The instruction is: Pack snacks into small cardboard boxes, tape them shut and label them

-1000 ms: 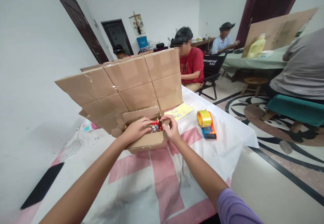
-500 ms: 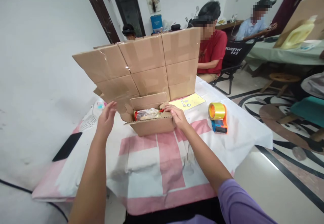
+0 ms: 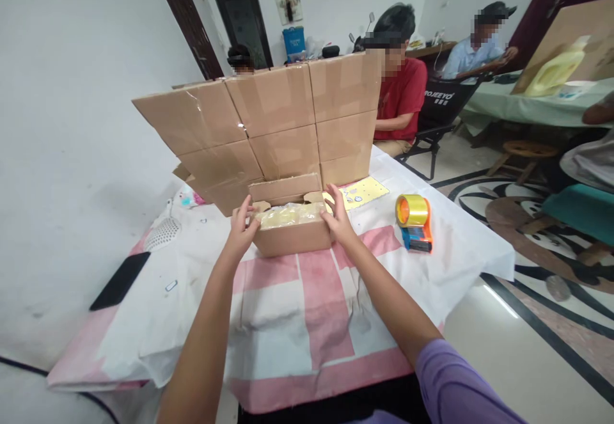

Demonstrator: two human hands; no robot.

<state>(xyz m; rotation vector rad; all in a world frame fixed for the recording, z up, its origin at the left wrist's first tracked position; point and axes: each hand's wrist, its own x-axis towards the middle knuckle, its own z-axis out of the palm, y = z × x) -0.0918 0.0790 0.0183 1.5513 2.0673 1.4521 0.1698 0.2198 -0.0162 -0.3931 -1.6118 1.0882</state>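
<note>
A small open cardboard box [image 3: 291, 237] stands on the pink-and-white tablecloth [image 3: 307, 309] in front of me. A clear plastic wrapping [image 3: 286, 215] fills its top. My left hand [image 3: 242, 222] grips the box's left end, fingers curled over the side flap. My right hand [image 3: 337, 217] presses against the right end, fingers along the right flap. The rear flap [image 3: 284, 188] stands upright behind the contents.
A tall cardboard screen [image 3: 268, 126] rises right behind the box. An orange and blue tape dispenser [image 3: 414, 222] lies to the right, a yellow sheet [image 3: 357, 193] beside the screen, a black phone [image 3: 119, 280] at the left. Several people sit at other tables behind.
My left hand left the box's contents, swung out to the left, then came back onto the box's left end. The red wrapper has gone out of sight under the clear plastic.
</note>
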